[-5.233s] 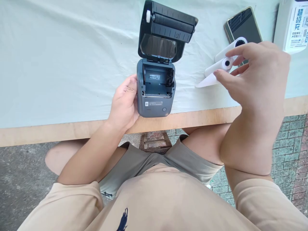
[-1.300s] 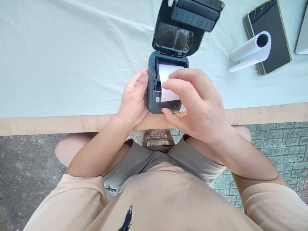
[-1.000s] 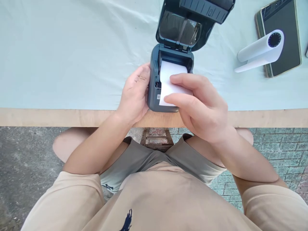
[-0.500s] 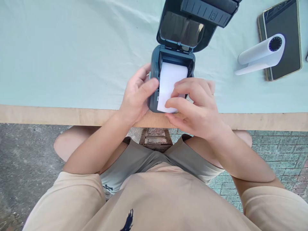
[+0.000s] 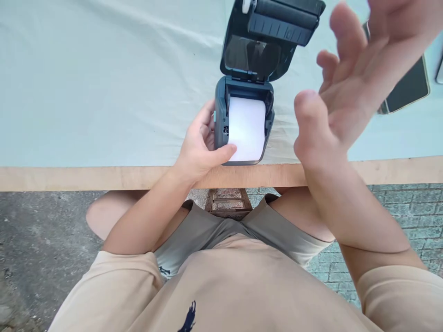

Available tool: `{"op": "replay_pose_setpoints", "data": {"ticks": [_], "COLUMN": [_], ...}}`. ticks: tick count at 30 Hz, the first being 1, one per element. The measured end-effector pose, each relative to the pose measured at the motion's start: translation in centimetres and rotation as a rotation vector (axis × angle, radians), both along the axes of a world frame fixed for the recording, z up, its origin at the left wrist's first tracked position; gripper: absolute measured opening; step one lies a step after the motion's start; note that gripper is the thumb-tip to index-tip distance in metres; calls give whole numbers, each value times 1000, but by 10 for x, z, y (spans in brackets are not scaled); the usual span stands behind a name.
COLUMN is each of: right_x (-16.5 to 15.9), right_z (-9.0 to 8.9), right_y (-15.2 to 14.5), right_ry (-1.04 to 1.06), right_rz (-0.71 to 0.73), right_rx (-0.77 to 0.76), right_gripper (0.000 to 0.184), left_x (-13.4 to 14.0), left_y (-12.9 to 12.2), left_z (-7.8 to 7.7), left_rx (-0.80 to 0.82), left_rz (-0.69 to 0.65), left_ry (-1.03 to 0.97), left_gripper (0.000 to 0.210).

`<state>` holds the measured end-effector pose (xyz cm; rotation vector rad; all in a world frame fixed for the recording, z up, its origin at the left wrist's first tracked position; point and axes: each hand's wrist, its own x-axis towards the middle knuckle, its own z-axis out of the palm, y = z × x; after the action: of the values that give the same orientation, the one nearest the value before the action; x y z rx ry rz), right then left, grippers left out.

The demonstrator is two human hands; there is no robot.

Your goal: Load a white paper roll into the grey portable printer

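A dark label printer (image 5: pixel 219 138) stands near the table's front edge, its lid (image 5: pixel 256 55) swung up and back. White paper (image 5: pixel 247 129) lies in the printer's bay and reaches to its front lip. My left hand (image 5: pixel 202 145) grips the printer's left side, with the thumb pressed on the paper's lower left corner. Raised to the right of the printer, my right hand (image 5: pixel 360 78) is empty, its palm turned up and fingers apart. It looks close to the camera and slightly blurred.
A dark phone (image 5: pixel 410 87) lies at the right, partly behind my right hand. Another dark-edged object (image 5: pixel 440 71) shows at the far right edge. Pale green cloth (image 5: pixel 104 83) covers the table, with a bare wooden edge (image 5: pixel 69 178) in front.
My right hand has let go of the paper and lifted up to the right. My left thumb has slid from the printer's side onto the paper. The white paper roll by the phone no longer shows.
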<state>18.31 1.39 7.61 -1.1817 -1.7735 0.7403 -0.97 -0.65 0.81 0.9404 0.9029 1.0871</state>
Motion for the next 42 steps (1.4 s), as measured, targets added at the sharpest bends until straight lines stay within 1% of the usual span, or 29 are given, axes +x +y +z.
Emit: {"op": "replay_pose_setpoints", "data": {"ticks": [1, 3, 5, 7, 10, 12, 13, 15, 18, 20, 22, 25, 28, 30, 35, 38, 39, 42], "right_x": [-4, -10, -13, -12, -7, -5, -4, -3, 0, 3, 5, 6, 5, 4, 3, 3, 3, 3], "right_z": [-2, -9, -19, -27, -32, -34, -35, -37, -40, -40, -41, -43, -45, -44, -42, -42, -42, -41], "right_y": [4, 11, 14, 14, 11, 10, 10, 10, 10, 10, 11, 12, 12, 12, 11, 11, 11, 11], "right_ry": [61, 169, 193, 157, 116, 146, 161, 168, 117, 97, 107, 119, 114, 134, 197, 188, 179, 140], "right_rz": [-16, -72, -87, -98, -82, -36, -7, 38, 120, 178, 208, 218, 206, 200, 220, 220, 220, 220], "right_rx": [69, 145, 108, 48, -101, -152, -160, -186, -271, -291, -279, -274, -265, -254, -251, -263, -272, -285], "right_gripper": [44, 38, 31, 24, 18, 16, 19, 30, 48, 57, 62, 64, 68, 67, 58, 55, 53, 52], "left_x": [-1, -2, -2, -1, -1, -1, -2, -3, -4, -3, -1, 3, 4, 4, 4, 5, 5, 6], "left_y": [0, 0, 0, 0, 1, 1, 1, 2, 2, 1, 1, -1, -3, -3, -2, -1, -1, 0], "left_z": [-1, -1, 0, 1, 1, 0, -1, -2, -1, 2, 5, 12, 18, 19, 16, 15, 15, 15], "left_rx": [4, 6, -6, -20, -37, -43, -47, -49, -44, -27, -20, -62, -116, -114, -84, -69, -78, -125], "left_rz": [-6, -14, -25, -27, -18, -25, -30, -36, -47, -63, -76, -62, -25, -16, -3, -11, -2, 49], "left_ry": [0, -9, -30, -63, -98, -105, -105, -96, -98, -150, -197, -177, -82, -58, -103, -212, -243, -257], "left_gripper": [77, 75, 72, 68, 63, 62, 63, 65, 69, 67, 60, 46, 47, 49, 45, 34, 31, 32]}}
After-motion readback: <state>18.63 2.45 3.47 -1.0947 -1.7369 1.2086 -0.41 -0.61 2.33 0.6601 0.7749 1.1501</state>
